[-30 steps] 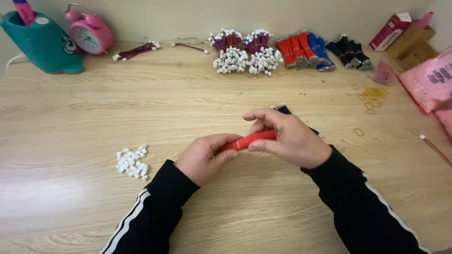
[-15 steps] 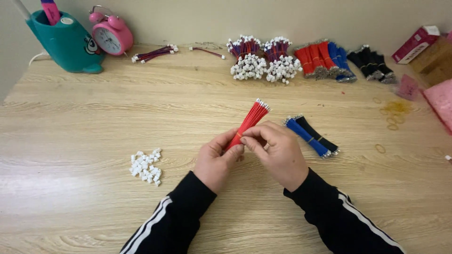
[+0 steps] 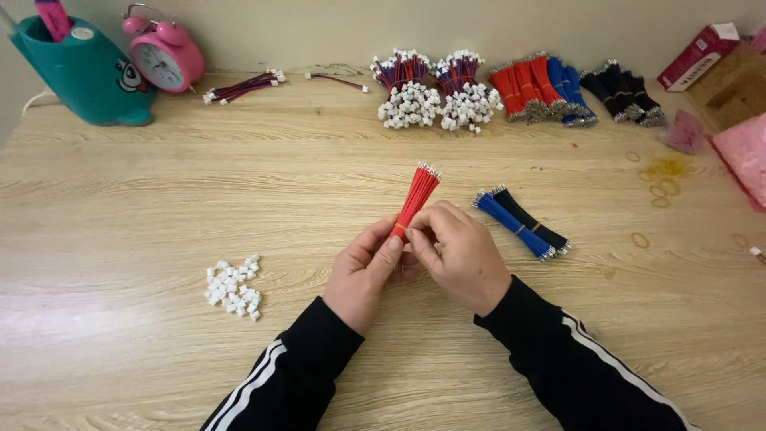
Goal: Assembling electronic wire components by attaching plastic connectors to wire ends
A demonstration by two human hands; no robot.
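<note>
A bundle of short red wires (image 3: 416,197) with metal tips points up and away from me over a wooden table (image 3: 159,199). My left hand (image 3: 363,271) grips its lower end from the left, and my right hand (image 3: 461,254) pinches the same end from the right. Just right of my hands lie a blue wire bundle (image 3: 511,224) and a black wire bundle (image 3: 533,223) side by side. A small heap of white plastic connectors (image 3: 233,286) rests on the table to the left of my left hand.
Along the back edge sit a teal holder (image 3: 80,72), a pink alarm clock (image 3: 163,54), finished wire harnesses (image 3: 431,92), red, blue and black wire bundles (image 3: 558,88), cardboard boxes (image 3: 722,72) and pink foam (image 3: 742,152). Rubber bands (image 3: 640,239) lie at the right.
The red bundle went from lying sideways between my hands to pointing up and away. Both hands now hold its lower end. The view shifted, so the blue and black bundles show.
</note>
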